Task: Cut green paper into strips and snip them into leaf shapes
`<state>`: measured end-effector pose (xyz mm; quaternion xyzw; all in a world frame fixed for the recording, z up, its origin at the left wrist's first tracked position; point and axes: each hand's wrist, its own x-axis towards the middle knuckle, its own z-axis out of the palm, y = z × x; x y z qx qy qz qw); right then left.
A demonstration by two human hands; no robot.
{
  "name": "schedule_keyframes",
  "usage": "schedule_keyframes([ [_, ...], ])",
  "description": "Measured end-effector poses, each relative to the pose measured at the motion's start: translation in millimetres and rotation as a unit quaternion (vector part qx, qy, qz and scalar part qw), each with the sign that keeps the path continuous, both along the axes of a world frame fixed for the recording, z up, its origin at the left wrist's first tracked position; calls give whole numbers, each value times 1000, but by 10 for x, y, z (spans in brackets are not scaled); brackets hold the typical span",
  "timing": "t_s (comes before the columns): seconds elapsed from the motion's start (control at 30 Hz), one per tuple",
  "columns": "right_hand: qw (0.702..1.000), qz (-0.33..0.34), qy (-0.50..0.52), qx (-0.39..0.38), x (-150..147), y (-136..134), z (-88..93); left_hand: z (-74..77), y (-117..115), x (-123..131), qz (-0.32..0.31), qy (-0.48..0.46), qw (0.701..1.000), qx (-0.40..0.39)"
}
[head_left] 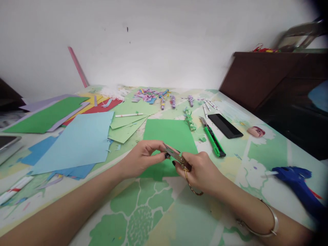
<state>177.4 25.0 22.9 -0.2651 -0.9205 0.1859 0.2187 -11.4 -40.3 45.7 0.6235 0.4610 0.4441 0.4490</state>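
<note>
In the head view, my right hand [202, 172] is closed round a pair of scissors [174, 155], with a gold-coloured handle loop hanging below the fingers. The blades point up and left to my left hand [142, 158], whose thumb and fingers are pinched at the tips. Whatever lies in that pinch is too small or hidden to name. Both hands are above a bright green paper sheet [166, 131] on the table. A curled green paper piece [189, 120] touches the sheet's upper right corner. To its right lies a green utility knife [214, 139].
Light blue paper [79, 140] and other coloured sheets spread over the left. Paper scraps [148, 95] and several rolled paper pieces lie at the back. A black phone-like slab [225, 125], white markers [208, 105] and a blue glue gun [299, 184] are on the right.
</note>
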Motion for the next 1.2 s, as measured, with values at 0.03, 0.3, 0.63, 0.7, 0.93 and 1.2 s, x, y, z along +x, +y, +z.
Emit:
schedule_keyframes([
  [0.03, 1000, 0, -3, 1, 0, 3, 0, 7, 3, -7, -4, 5, 1000, 0],
  [0.3, 1000, 4, -28, 10, 7, 22, 11, 0, 12, -66, -6, 27, 1000, 3],
  [0.63, 997, 4, -61, 46, 28, 66, -17, -17, 26, -107, -4, 62, 998, -14],
  [0.7, 998, 1, -59, 39, 32, 81, -14, -29, 33, -110, -3, 54, 998, -17],
  [0.93, 943, 12, 42, -330, -4, 68, 55, -12, 45, -78, 23, 44, 997, -50],
  [1.2, 896, 50, 99, -431, -45, 19, 69, -77, 19, 15, -30, 59, 992, -110],
])
